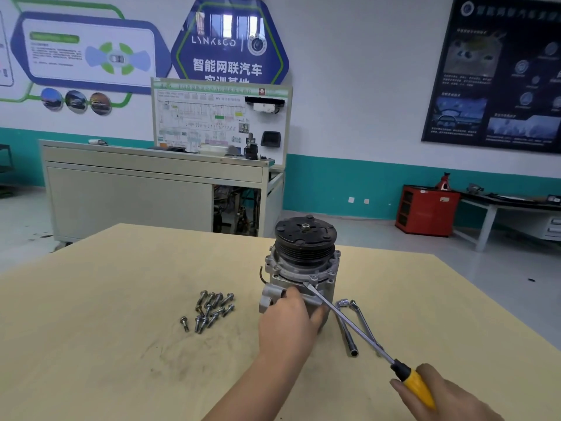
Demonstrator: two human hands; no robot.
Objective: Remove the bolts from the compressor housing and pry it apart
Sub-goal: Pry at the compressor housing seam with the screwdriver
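Note:
A grey compressor (299, 268) with a black pulley on top stands upright on the pale wooden table (121, 299). My left hand (288, 325) grips the lower housing from the near side. My right hand (440, 396) holds the yellow-and-black handle of a flat screwdriver (349, 323). Its blade tip sits at the seam under the compressor's front flange. Several removed bolts (209, 309) lie in a loose pile on the table to the left of the compressor.
A socket wrench (346, 326) and a second bent wrench (364, 323) lie on the table right of the compressor, under the screwdriver shaft. Beyond the table stand a grey cabinet bench (136, 189), a red tool cabinet (425, 211) and a side bench.

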